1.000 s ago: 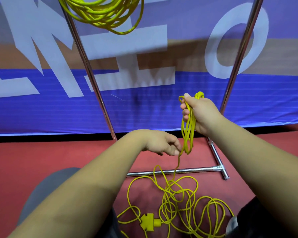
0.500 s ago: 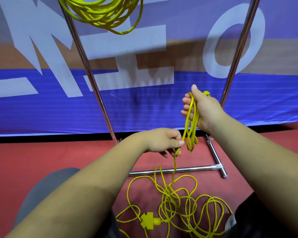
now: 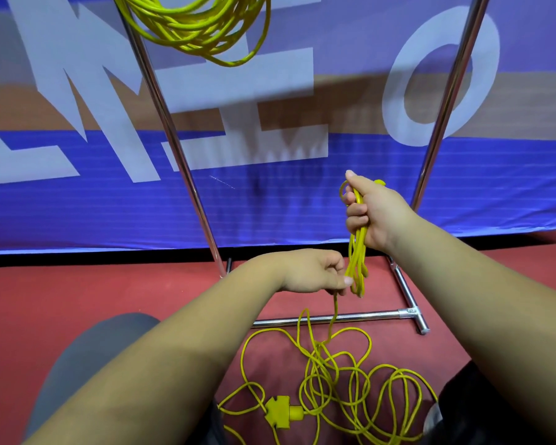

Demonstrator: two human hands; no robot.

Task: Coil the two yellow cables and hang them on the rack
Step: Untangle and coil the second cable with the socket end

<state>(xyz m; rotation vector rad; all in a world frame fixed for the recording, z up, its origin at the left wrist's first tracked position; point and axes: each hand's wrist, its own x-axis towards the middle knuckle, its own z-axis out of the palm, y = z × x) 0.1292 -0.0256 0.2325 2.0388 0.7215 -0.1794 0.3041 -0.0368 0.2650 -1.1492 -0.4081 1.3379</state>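
Right hand (image 3: pixel 371 213) clutches the gathered loops up high so slack hangs free; left hand (image 3: pixel 318 273) pinches the yellow cable (image 3: pixel 334 374) trailing from the floor tangle, feeding the next loop.

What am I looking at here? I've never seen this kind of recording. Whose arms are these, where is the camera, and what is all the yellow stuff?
There is no machine here. A person works with bare hands, and the single picture comes from a camera worn on their head, looking forward and down. That is why both arms reach in from the bottom. The right hand grips a bundle of loops of a yellow cable. The left hand pinches the strand of that cable beside the bundle. The rest lies in loose tangles on the red floor, with a yellow plug block among them. Behind stands a metal rack, in front of a blue banner. Another yellow coil already hangs at the top of the picture.
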